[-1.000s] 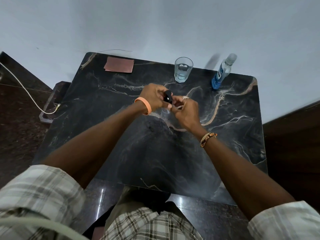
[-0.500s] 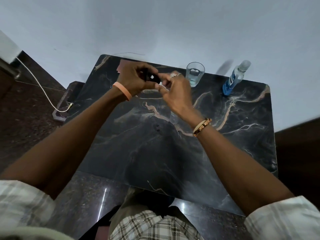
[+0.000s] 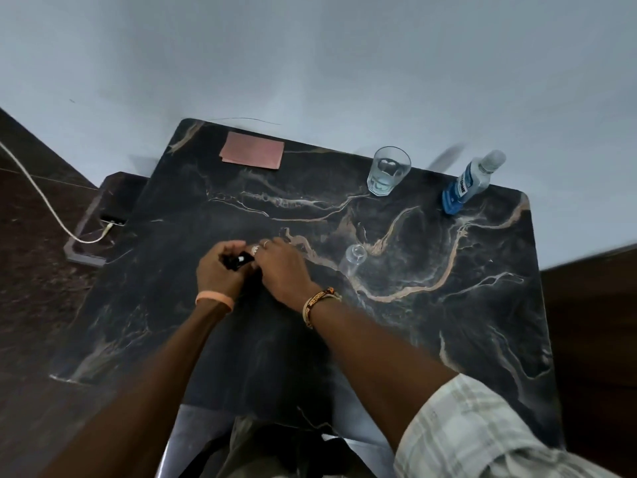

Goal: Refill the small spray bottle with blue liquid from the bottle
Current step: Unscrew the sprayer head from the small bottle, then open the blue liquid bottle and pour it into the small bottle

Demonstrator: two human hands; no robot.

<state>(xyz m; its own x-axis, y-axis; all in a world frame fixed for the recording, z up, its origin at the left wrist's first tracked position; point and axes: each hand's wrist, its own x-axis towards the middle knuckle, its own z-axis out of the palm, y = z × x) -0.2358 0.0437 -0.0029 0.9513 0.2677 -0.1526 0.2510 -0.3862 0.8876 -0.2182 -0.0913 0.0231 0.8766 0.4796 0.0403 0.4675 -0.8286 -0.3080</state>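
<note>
Over the near-middle of the dark marble table (image 3: 431, 322), the left hand (image 3: 217, 274) is clenched round a black spray top (image 3: 238, 262), glossy and small, held just above the surface; the right hand (image 3: 282, 267) reaches in from the right with its ringed fingers against the same piece, though I cannot tell whether they pinch it or only touch it; just to the right of that hand, apart from it, the small spray bottle (image 3: 353, 258) appears to stand on the table, clear, topless and blurred; farther back stands a glass (image 3: 388, 170) part filled with clear liquid; right of it, near the far corner, is the bottle of blue liquid (image 3: 465, 188), capped and blue only in its lower half; half a second ago both hands were raised towards the far edge with the black piece, and the clear bottle did not show.
</note>
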